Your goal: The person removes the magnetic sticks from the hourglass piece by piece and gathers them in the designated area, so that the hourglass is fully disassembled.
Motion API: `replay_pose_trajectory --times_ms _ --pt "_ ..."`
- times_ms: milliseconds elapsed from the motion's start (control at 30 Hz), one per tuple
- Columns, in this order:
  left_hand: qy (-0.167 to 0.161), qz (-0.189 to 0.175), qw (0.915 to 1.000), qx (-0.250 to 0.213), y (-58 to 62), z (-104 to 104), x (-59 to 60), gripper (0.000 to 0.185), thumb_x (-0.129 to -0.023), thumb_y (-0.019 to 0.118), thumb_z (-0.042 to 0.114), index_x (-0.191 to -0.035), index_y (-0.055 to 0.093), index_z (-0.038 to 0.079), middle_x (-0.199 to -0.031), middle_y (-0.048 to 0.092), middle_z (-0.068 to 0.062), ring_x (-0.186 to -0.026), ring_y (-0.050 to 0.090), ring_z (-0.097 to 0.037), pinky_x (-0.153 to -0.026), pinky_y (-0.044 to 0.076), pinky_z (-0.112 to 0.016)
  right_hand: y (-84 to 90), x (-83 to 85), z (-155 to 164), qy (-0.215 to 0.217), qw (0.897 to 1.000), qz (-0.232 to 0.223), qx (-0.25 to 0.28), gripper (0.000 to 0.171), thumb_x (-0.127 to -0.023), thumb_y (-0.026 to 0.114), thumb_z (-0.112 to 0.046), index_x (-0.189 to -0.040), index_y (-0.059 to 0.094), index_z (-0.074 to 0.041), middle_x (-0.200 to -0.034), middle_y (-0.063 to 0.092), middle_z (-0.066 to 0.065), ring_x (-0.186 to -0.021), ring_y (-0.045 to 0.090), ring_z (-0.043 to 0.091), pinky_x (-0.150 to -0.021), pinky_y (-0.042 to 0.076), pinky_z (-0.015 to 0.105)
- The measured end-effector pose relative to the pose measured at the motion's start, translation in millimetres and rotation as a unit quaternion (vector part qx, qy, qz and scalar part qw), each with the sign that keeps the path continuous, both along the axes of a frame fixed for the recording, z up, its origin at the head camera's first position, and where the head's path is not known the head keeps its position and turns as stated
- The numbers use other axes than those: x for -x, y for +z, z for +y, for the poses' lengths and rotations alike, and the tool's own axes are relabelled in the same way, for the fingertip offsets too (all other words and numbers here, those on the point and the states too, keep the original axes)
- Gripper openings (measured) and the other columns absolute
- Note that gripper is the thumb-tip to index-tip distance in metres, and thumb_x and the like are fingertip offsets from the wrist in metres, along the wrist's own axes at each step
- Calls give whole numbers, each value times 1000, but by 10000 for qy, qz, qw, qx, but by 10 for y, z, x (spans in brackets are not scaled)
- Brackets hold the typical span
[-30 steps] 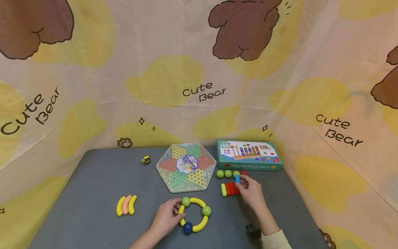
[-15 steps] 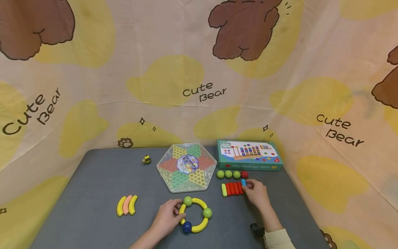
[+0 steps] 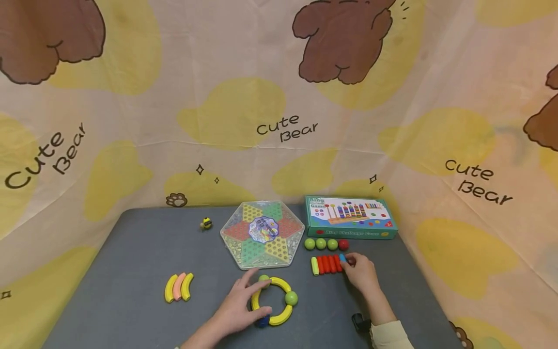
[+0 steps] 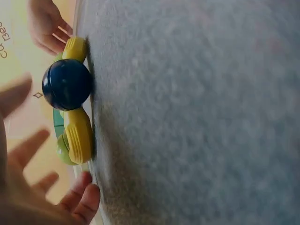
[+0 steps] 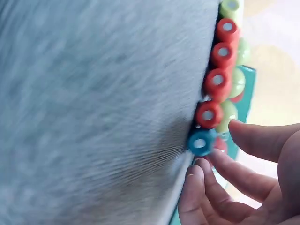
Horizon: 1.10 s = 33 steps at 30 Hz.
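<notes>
On the grey desk point(image 3: 131, 252), nearest the person, a ring point(image 3: 274, 300) is seen, made of yellow curved pieces joined by three balls: two green and one dark blue point(image 4: 67, 84). The left hand point(image 3: 237, 305) is laid over the ring's near left side with fingers spread and relaxed; nothing is gripped. To the left, three curved pieces point(image 3: 178, 287) are lined up side by side: two yellow and one pink. To the right, a row of short tubes point(image 3: 327, 264) is laid out: one yellow-green, four red, and one blue tube point(image 5: 200, 142) at the right end. The blue tube is touched by the fingertips of the right hand point(image 3: 359, 272); a closed grip cannot be told. Behind the row, four balls point(image 3: 326, 244) are counted, three green and one red. Farther back lie a hexagonal board point(image 3: 261, 234), a small bee figure point(image 3: 206, 223), and a box point(image 3: 348, 216) lettered "Ring Challenge Game". "Cute Bear" is printed four times on the backdrop point(image 3: 279, 97).
</notes>
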<state>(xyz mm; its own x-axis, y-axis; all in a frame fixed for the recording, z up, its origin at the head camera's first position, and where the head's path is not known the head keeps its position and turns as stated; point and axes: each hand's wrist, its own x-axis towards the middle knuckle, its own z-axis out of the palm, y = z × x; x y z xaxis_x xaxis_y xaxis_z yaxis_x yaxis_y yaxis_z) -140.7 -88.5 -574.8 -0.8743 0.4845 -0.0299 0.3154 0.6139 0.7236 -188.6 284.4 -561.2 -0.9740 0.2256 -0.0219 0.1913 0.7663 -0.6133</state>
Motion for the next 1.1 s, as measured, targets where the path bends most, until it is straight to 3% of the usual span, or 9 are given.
replay_pose_trajectory --times_ms 67,133,233,500,733,867,1100 --pt "-418 103 9990 109 -14 -13 -21 62 -91 68 56 -147 52 35 -168 20 -5 -131 40 -34 -88 41 -56 44 -23 -57 41 9999 129 -3 32 -91 73 -22 -114 71 0 -98 71 11 -85 62 24 -77 53 41" --pt "-747 168 9970 142 -27 -18 -35 66 -90 68 58 -150 49 36 -169 18 -2 -135 33 -35 -88 36 -55 111 -51 -140 111 9995 251 129 30 -91 74 -22 -114 72 -2 -98 72 10 -85 62 23 -76 54 39" --pt "-928 259 9951 220 -37 -15 -40 70 -87 69 62 -150 49 37 -169 20 1 -138 29 -33 -88 33 -50 211 -107 -300 303 9980 384 390 28 -90 77 -22 -113 72 -7 -98 73 6 -85 63 19 -75 55 34" --pt "-685 285 9958 538 -26 5 -28 76 -81 72 67 -145 55 32 -165 28 2 -128 37 -25 -88 36 -44 277 -318 -753 1119 9903 350 752 27 -88 80 -20 -111 73 -8 -93 71 -2 -80 64 10 -73 54 29" --pt "-535 215 9965 613 0 40 -38 83 -76 72 72 -144 56 27 -160 32 -1 -123 39 -24 -93 41 -49 204 -463 -1034 2075 9731 -485 872 42 -88 79 -31 -119 68 -5 -101 68 4 -81 60 12 -69 52 29" --pt "-521 212 9962 670 -4 45 -38 84 -75 72 73 -145 55 28 -160 32 -1 -122 40 -23 -94 42 -49 101 -487 -1154 2214 9691 -840 683 43 -87 80 -35 -116 68 -6 -94 63 2 -76 55 12 -64 47 30" --pt "-609 295 9944 811 -4 33 -46 73 -76 69 75 -137 62 36 -161 31 0 -121 41 -23 -94 43 -52 31 -500 -1324 2090 9726 -1004 190 45 -84 81 -44 -108 68 -8 -86 57 2 -75 51 17 -61 41 34"
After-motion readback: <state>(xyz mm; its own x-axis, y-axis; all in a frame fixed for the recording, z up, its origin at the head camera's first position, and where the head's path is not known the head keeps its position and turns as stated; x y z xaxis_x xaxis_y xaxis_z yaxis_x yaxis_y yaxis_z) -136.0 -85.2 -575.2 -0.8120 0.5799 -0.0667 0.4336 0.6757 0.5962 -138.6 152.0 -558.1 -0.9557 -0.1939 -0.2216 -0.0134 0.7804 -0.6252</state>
